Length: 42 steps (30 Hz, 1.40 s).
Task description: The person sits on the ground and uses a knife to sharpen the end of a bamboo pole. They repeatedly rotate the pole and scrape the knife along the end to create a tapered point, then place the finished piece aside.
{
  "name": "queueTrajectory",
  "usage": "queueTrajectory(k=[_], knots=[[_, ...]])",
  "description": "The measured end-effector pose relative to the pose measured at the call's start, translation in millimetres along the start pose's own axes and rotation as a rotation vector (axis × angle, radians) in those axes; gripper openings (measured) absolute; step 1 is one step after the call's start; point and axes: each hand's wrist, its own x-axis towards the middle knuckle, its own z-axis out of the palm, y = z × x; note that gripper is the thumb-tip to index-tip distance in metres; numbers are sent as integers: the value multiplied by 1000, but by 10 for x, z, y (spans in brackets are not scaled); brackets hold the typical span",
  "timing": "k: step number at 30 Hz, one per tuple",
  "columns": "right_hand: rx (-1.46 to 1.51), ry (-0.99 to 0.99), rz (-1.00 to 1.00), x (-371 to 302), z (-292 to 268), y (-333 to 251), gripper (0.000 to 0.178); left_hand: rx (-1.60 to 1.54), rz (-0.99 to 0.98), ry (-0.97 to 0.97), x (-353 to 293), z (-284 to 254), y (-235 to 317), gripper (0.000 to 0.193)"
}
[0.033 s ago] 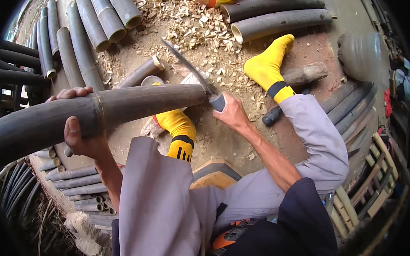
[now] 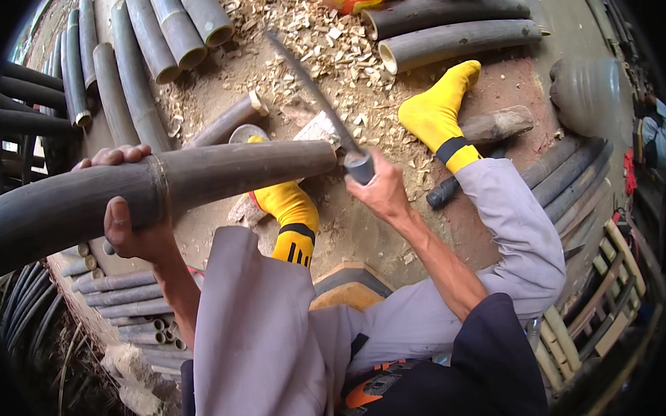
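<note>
A thick, dark, curved bamboo pole (image 2: 231, 165) slants up from the left edge toward the middle, over my left foot. My left hand (image 2: 129, 192) is wrapped round it just left of a node, thumb on the near side and fingers over the far side. Closed round the grey handle of a machete (image 2: 313, 92), my right hand (image 2: 384, 188) is just beyond the pole's right end. The long blade points up and to the left, somewhat blurred. Its base is close to the pole's tip; I cannot tell whether they touch.
Pale wood chips (image 2: 329, 48) cover the ground ahead. Cut bamboo lengths (image 2: 136, 32) lie at the far left, with two more (image 2: 459, 42) at the far right. A short log (image 2: 498, 124) lies by my right foot. A large plastic bottle (image 2: 587, 93) is further right.
My right hand has tilted the machete slightly, and its blade has swung a little upward. The bamboo pole and my left hand have hardly moved.
</note>
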Motion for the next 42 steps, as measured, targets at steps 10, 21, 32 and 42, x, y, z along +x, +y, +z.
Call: queueTrajectory(k=[10, 21, 32, 42], knots=[[-137, -120, -88, 20, -7, 340, 27, -51, 5, -108, -44, -28, 5, 69], [-90, -129, 31, 10, 92, 512, 31, 61, -72, 103, 28, 276, 130, 60], [9, 235, -355, 6, -51, -380, 37, 23, 64, 65, 3, 20, 164, 54], [59, 121, -168, -40, -28, -222, 31, -38, 33, -86, 21, -130, 216, 58]])
